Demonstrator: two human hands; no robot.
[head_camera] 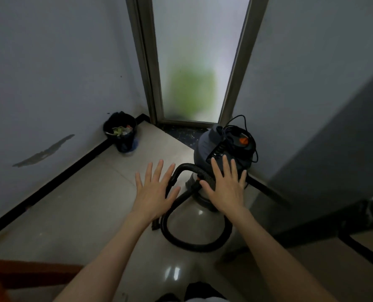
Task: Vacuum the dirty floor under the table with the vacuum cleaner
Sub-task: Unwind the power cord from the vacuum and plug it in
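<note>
Reaching forward with both arms, the person has the grey drum-shaped canister vacuum cleaner with the orange switch (223,153) standing upright on the pale glossy tiled floor (72,214), in the corner by the frosted glass door (194,62), ahead and slightly to the right. The right hand (227,184) is plainly the nearer — its flat, spread fingers overlap the canister's front and the spot where the black ribbed hose (194,245) plugs in, though whether it touches cannot be told from this view. The left hand (157,188) hovers just left of the canister, fingers equally straight and splayed, gripping nothing; neither hand has closed on anything. The hose leaves the canister front, arches left near the left hand, then loops down and round on the floor toward the person, its free end lying just below the left wrist. My judgement is that the coming move is a grasp — right hand for the canister top, left for the hose arch. A black bin lined with a bag (120,131) stands in the far left corner, well apart
</note>
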